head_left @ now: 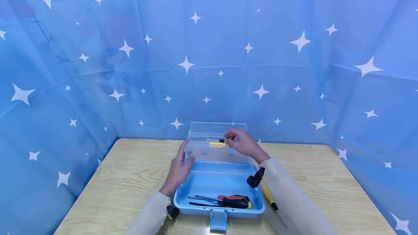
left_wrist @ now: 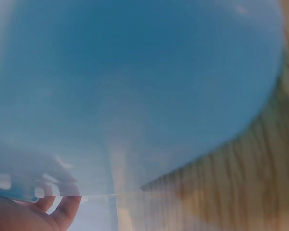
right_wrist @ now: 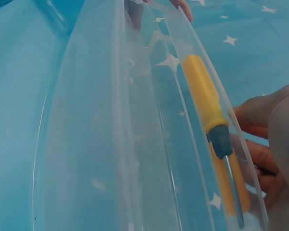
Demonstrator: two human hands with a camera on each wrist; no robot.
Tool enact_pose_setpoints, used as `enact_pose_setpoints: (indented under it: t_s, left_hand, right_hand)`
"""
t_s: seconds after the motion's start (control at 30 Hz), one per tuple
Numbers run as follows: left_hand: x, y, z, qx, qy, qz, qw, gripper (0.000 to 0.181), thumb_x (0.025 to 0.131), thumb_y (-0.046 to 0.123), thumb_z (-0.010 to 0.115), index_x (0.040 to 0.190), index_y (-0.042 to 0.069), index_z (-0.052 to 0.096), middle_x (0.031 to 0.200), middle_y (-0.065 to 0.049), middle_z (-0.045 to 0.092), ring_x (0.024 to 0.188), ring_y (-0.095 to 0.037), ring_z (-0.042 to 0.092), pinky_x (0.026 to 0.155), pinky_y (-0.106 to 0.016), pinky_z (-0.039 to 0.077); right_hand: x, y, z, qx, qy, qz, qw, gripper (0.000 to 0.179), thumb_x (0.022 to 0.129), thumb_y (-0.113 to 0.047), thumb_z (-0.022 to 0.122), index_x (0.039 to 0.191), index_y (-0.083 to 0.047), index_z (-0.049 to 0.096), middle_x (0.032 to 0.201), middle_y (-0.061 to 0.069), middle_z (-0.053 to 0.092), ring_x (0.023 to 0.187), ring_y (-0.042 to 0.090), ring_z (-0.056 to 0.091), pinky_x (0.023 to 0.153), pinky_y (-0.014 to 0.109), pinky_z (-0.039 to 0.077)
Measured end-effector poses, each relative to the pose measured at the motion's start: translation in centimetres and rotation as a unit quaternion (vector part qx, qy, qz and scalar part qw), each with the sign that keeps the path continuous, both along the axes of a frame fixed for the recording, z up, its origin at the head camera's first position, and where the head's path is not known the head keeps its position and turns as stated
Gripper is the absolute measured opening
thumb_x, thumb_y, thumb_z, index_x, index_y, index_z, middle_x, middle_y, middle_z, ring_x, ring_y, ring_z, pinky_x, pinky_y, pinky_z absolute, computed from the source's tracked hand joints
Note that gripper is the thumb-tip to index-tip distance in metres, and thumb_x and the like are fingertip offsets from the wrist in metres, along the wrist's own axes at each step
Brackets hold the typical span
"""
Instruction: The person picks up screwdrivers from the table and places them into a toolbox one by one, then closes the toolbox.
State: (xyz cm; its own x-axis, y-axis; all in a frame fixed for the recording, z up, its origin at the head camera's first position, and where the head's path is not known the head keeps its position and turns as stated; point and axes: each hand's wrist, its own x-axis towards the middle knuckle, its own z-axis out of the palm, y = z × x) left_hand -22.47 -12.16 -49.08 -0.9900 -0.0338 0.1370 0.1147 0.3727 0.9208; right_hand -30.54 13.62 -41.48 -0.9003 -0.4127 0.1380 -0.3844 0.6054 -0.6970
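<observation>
A light-blue toolbox (head_left: 217, 182) stands with its clear lid (head_left: 213, 128) raised. My left hand (head_left: 180, 168) grips the lid's left side, thumb in front and fingers along the edge; some of its fingers (left_wrist: 67, 211) show low in the left wrist view. At the lid's upper compartment, my right hand (head_left: 241, 142) has bent fingers around the handle end of a screwdriver with a black collar (head_left: 222, 141). Through the plastic, a yellow-handled screwdriver (right_wrist: 202, 91) lies in that compartment, its shaft toward my right hand. Part of the right hand's grip is hidden.
A black-and-yellow screwdriver (head_left: 236, 203) and a tool with a red handle (head_left: 230, 197) lie in the toolbox's front. Another yellow screwdriver (head_left: 267, 192) rests on the wooden table (head_left: 130, 177) beside the right sleeve. A blue starred curtain (head_left: 209, 46) hangs behind.
</observation>
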Motion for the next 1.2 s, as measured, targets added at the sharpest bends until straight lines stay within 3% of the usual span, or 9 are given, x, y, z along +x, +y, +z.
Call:
enact_pose_setpoints:
  t_s: [0.23,0.4,0.73,1.2]
  left_hand:
    - [0.0,0.1,0.2,-0.025,0.023,0.014,0.9993,0.061,0.104,0.029,0.050,0.155,0.046,0.022,0.156,-0.003,0.041,0.133,-0.037,0.051,0.100,-0.059,0.047]
    - [0.0,0.0,0.1,-0.040,0.037,0.015,0.9984,0.059,0.103,0.040,0.049,0.156,0.044,0.021,0.156,-0.001,0.040,0.128,-0.038,0.055,0.097,-0.058,0.050]
    - [0.1,0.2,0.1,-0.046,0.077,-0.002,0.9959,0.066,0.101,0.034,0.056,0.158,0.031,0.022,0.159,-0.003,0.036,0.143,-0.033,0.038,0.109,-0.059,0.039]
    - [0.3,0.3,0.1,-0.131,0.061,0.014,0.9893,0.082,0.095,0.046,0.061,0.160,0.033,0.013,0.159,-0.010,0.031,0.141,-0.036,0.039,0.108,-0.064,0.037]
  right_hand:
    - [0.2,0.2,0.5,-0.004,-0.003,-0.012,0.9999,0.016,0.098,-0.015,0.062,0.111,-0.009,0.068,0.099,0.003,0.066,0.091,0.025,0.060,0.071,0.031,0.055]
    - [0.5,0.3,0.8,-0.004,0.003,-0.015,0.9999,0.014,0.098,-0.015,0.062,0.110,-0.010,0.068,0.100,0.003,0.066,0.091,0.024,0.059,0.072,0.032,0.054]
    - [0.7,0.7,0.8,-0.002,0.012,-0.016,0.9998,0.012,0.099,-0.020,0.062,0.107,-0.015,0.068,0.098,0.000,0.066,0.091,0.022,0.059,0.075,0.033,0.055]
    - [1.4,2.2,1.0,-0.007,0.039,-0.008,0.9992,0.019,0.099,-0.021,0.060,0.112,-0.010,0.068,0.106,0.001,0.066,0.099,0.022,0.057,0.085,0.042,0.052]
